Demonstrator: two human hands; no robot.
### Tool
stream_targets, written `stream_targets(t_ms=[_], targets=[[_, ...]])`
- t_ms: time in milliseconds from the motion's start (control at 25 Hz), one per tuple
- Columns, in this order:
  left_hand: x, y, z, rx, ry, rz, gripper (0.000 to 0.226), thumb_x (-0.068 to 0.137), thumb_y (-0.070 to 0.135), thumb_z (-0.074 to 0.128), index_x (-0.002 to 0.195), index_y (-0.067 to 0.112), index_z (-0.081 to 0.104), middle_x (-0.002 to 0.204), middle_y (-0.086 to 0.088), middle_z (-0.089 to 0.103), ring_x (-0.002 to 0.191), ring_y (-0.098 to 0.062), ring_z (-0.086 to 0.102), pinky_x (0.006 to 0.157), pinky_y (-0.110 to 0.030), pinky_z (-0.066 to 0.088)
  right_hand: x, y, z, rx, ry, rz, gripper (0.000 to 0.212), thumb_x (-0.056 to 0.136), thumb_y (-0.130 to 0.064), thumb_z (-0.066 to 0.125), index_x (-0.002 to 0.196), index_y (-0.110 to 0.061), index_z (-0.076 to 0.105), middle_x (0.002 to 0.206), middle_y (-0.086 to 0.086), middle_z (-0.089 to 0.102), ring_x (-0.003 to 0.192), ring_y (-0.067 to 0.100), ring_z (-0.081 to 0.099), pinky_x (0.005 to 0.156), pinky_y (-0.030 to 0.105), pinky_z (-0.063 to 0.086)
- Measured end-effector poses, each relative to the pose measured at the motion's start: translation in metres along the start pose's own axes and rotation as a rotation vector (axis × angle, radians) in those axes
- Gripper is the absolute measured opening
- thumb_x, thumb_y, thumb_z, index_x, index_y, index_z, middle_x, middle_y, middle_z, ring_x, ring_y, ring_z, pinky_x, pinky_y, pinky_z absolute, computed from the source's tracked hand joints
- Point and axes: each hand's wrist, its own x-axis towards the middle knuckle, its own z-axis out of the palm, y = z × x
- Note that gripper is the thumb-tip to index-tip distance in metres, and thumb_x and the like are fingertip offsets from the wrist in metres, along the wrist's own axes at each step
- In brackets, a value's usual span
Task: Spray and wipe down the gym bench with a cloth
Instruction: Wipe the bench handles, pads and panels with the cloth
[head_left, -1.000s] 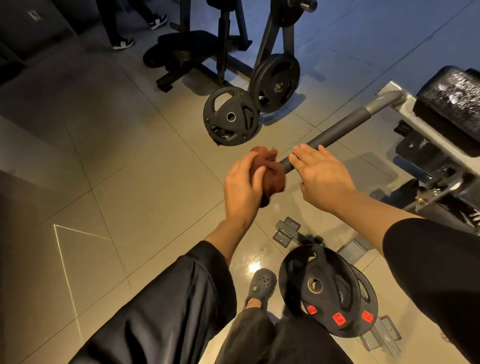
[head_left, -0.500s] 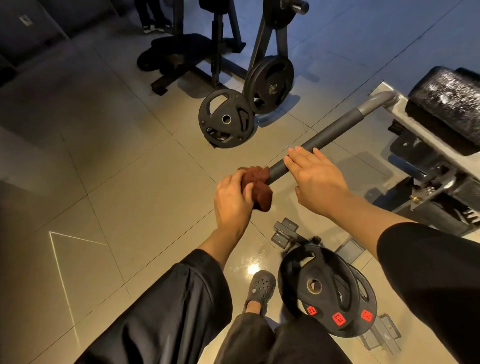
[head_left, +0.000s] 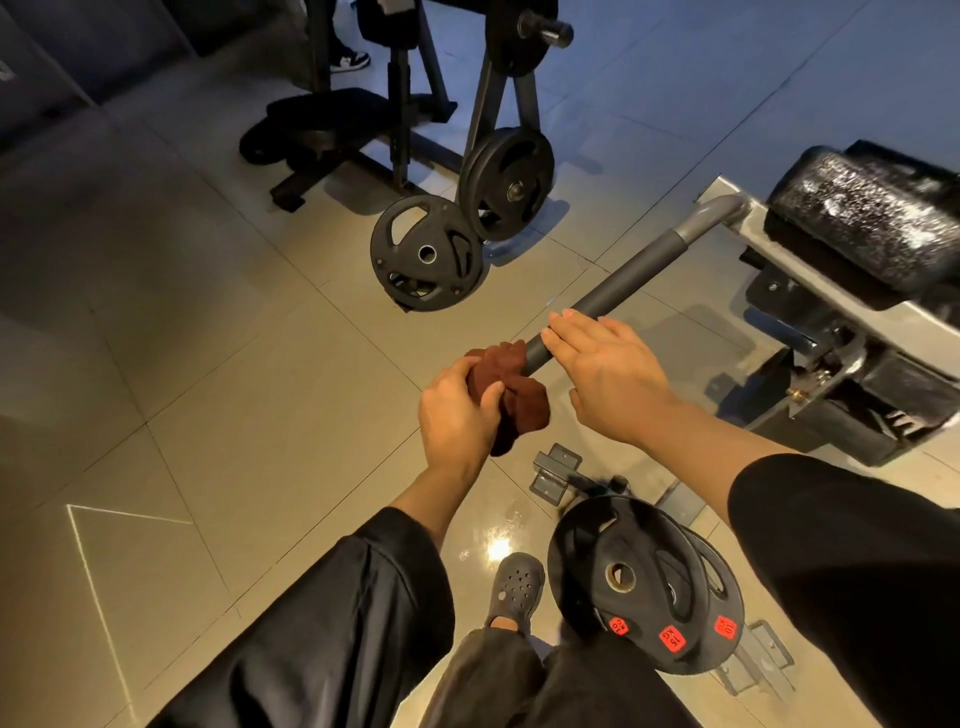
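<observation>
A grey handle bar (head_left: 631, 278) juts out from the bench frame (head_left: 810, 291) toward me. My left hand (head_left: 457, 415) grips a bunched dark red cloth (head_left: 511, 387) wrapped over the bar's near end. My right hand (head_left: 605, 371) lies flat on the bar just behind the cloth, fingers straight. A black padded roller (head_left: 867, 218), glistening wet, sits on the frame at the right. No spray bottle is in view.
Two weight plates (head_left: 644, 587) with red labels hang on a peg below my right arm. More plates (head_left: 457, 228) lean at a black rack (head_left: 395, 119) ahead on the tiled floor. My grey clog (head_left: 514, 587) stands by the floor bracket (head_left: 553, 470). Someone's sneaker (head_left: 350, 60) shows at the top.
My left hand has drawn the cloth along the bar toward its near end and lower. My right hand stays flat on the bar.
</observation>
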Motion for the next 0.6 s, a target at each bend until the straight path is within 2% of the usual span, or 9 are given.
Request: stream_targets(t_ms=[160, 240, 320, 440, 600], targets=[[0.018, 0.036, 0.012, 0.069, -0.05, 0.14, 0.039, 0.087, 0.028, 0.067, 0.125, 0.02, 0.062, 0.114, -0.003, 0.068, 0.103, -0.022, 0.062, 0.094, -0.039, 0.051, 0.006, 0.004, -0.013, 0.058, -0.037, -0.008, 0.069, 0.095, -0.026, 0.053, 0.154, -0.018, 0.018, 0.161, 0.001, 0.014, 0.149, 0.017, 0.009, 0.121, 0.035, 0.005], [0.018, 0.035, 0.013, 0.028, -0.077, 0.139, 0.039, 0.087, 0.03, 0.068, 0.124, 0.02, 0.062, 0.113, -0.002, 0.068, 0.101, -0.021, 0.062, 0.093, -0.036, 0.051, 0.007, 0.008, -0.018, 0.165, -0.046, 0.022, 0.066, 0.094, -0.025, 0.054, 0.152, -0.019, 0.023, 0.16, 0.0, 0.02, 0.148, 0.017, 0.014, 0.121, 0.036, 0.007], [0.013, 0.023, 0.008, 0.004, -0.098, 0.134, 0.04, 0.085, 0.032, 0.071, 0.123, 0.022, 0.063, 0.111, -0.002, 0.066, 0.099, -0.019, 0.06, 0.09, -0.035, 0.052, 0.005, 0.021, -0.023, 0.219, 0.024, 0.1, 0.067, 0.093, -0.021, 0.057, 0.151, -0.018, 0.025, 0.159, 0.003, 0.022, 0.147, 0.02, 0.015, 0.121, 0.039, 0.009], [0.017, 0.025, 0.007, 0.066, -0.119, 0.117, 0.04, 0.086, 0.035, 0.069, 0.124, 0.025, 0.062, 0.111, -0.001, 0.065, 0.1, -0.02, 0.06, 0.09, -0.037, 0.052, 0.005, 0.051, -0.032, 0.116, 0.111, 0.216, 0.07, 0.089, -0.018, 0.062, 0.15, -0.011, 0.027, 0.158, 0.01, 0.023, 0.147, 0.026, 0.017, 0.121, 0.042, 0.01], [0.037, 0.077, 0.027, 0.054, -0.126, 0.224, 0.038, 0.088, 0.034, 0.065, 0.125, 0.025, 0.061, 0.112, -0.002, 0.067, 0.101, -0.023, 0.061, 0.092, -0.039, 0.05, 0.006, 0.072, -0.032, 0.045, 0.034, 0.27, 0.075, 0.09, -0.02, 0.06, 0.152, -0.01, 0.019, 0.16, 0.01, 0.015, 0.148, 0.027, 0.009, 0.12, 0.043, 0.009]])
